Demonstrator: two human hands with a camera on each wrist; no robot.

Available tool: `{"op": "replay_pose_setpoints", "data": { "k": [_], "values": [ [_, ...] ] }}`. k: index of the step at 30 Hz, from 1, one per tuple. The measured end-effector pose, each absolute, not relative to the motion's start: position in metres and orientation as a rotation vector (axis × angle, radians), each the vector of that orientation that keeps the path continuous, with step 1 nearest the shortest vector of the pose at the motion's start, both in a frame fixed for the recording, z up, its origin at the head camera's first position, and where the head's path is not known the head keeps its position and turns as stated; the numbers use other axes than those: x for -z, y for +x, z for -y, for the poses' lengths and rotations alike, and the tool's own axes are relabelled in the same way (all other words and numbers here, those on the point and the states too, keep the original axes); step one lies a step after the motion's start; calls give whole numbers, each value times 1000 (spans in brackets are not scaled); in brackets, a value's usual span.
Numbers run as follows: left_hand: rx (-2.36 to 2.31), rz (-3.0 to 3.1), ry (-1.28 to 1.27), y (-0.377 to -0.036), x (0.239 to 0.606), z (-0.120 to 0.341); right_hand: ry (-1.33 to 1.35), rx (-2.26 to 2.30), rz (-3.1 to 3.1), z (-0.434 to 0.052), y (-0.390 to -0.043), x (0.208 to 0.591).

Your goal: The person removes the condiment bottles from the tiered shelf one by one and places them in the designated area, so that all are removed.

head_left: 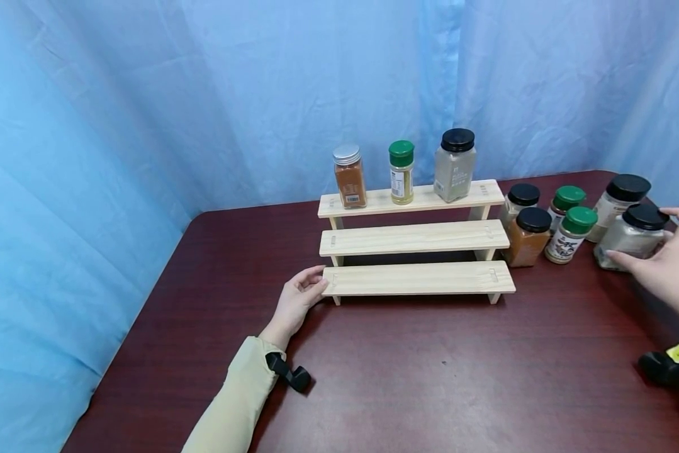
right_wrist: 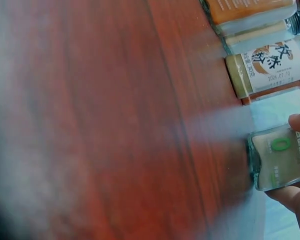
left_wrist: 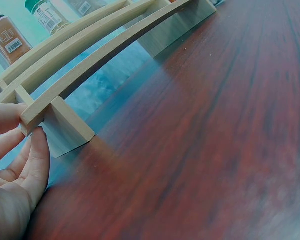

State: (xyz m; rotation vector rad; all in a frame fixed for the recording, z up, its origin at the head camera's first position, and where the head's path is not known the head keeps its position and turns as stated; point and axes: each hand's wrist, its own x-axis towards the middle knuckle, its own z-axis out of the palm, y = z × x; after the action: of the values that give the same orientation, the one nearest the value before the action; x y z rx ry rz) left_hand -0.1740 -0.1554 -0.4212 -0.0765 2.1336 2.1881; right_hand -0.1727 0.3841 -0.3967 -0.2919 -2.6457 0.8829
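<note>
- We see the right hand (head_left: 670, 264), fingers curled around the black-lidded glass jar of pale powder (head_left: 632, 237), at three o'clock on the dark red surface (head_left: 430, 377).
- Our left hand (head_left: 298, 297), fingers relaxed and apart, touches the three-tiered pale wooden rack (head_left: 415, 279) at its nine o'clock end.

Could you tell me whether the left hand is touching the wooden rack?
Touching: the left wrist view shows the left hand's fingertips against the wooden rack's bottom-step end.

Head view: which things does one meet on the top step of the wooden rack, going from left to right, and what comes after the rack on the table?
On the wooden rack, top step: silver-lidded brown jar → green-lidded bottle → black-lidded grey jar. Past the rack: a cluster of jars, then the right hand on the rightmost black-lidded clear jar.
</note>
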Motion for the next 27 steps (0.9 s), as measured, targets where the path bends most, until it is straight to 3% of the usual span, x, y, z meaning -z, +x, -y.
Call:
{"op": "replay_pose_setpoints", "data": {
  "k": [27],
  "values": [
    [-2189, -2145, -71, -173, 422, 154, -192, -851, 2621, -401, -180, 404]
  ]
}}
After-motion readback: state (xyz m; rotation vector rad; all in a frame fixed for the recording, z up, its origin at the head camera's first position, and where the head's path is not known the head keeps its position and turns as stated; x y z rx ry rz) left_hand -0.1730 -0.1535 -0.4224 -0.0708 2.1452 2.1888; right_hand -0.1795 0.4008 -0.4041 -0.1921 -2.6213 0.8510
